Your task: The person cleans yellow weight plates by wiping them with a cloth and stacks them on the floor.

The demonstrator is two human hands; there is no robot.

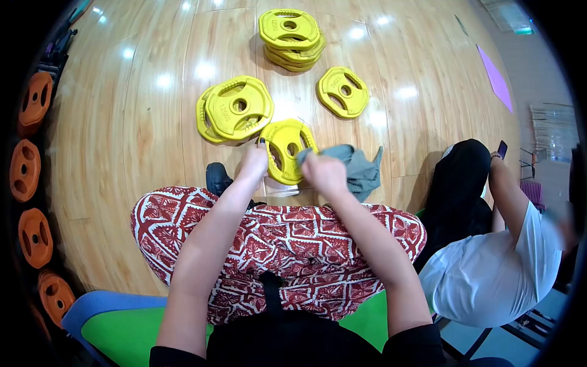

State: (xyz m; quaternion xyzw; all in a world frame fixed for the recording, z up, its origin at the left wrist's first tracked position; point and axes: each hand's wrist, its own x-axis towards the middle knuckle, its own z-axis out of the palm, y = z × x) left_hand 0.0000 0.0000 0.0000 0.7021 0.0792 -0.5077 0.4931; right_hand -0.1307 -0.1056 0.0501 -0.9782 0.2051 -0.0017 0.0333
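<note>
A yellow weight plate [293, 137] is held up by its left side in my left hand [255, 161], whose fingers are wrapped through its grip slot. My right hand [325, 174] is closed on a grey-green cloth [361, 168], pressed against the right side of that plate. The cloth's loose end hangs out to the right. Just beyond my left hand, two overlapping yellow plates [227, 122] lie on the wooden floor. Another yellow plate [334, 104] lies flat farther off to the right.
A stack of several yellow plates [276, 37] stands at the far middle of the floor [159, 122]. Orange plates [35, 238] line the left side. At the right a person in a white shirt [489, 278] sits holding a phone [502, 148]. A purple mat [494, 78] lies beyond.
</note>
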